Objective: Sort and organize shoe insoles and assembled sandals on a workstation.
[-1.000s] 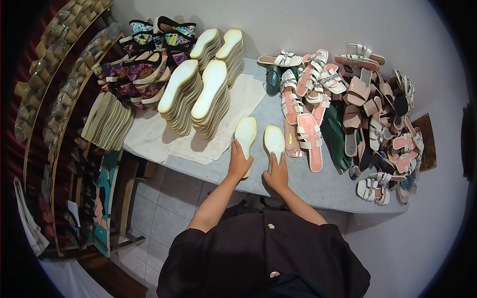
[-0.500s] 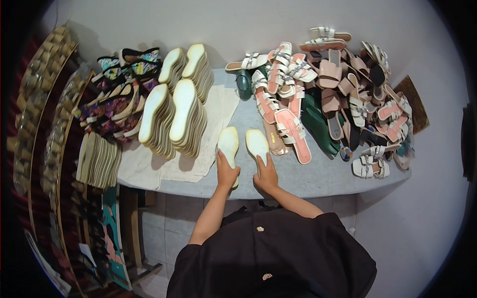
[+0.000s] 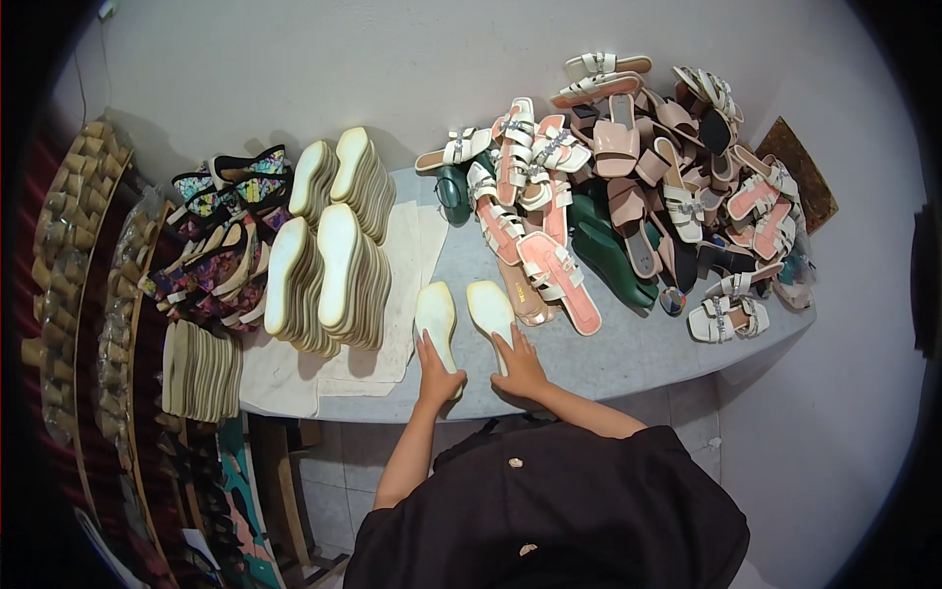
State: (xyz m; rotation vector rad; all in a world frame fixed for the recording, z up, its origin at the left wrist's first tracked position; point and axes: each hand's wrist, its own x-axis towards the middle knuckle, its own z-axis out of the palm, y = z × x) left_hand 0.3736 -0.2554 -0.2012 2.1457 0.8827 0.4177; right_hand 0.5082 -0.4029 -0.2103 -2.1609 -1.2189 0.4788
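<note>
Two shoe soles with whitish faces and yellowish edges lie side by side near the table's front edge, broad ends pointing away from me. My left hand grips the narrow end of the left sole, thumb to the right and fingers along its side. On the right sole, which slants to the left, my right hand has its thumb at the inner edge and fingers spread over the heel part. Each palm hides part of its sole. Just beyond the right sole lies a sandal with a pink insole and white straps.
Stacks of similar soles stand on white cloth to the left, beside floral shoes. A shorter stack sits at the left end. Piled sandals and green shoes cover the table's right side. Racks line the far left.
The whole view has shifted, so the table sits lower and farther left. The right sole has turned to slant left, its broad end nearer the left one. Both hands keep hold.
</note>
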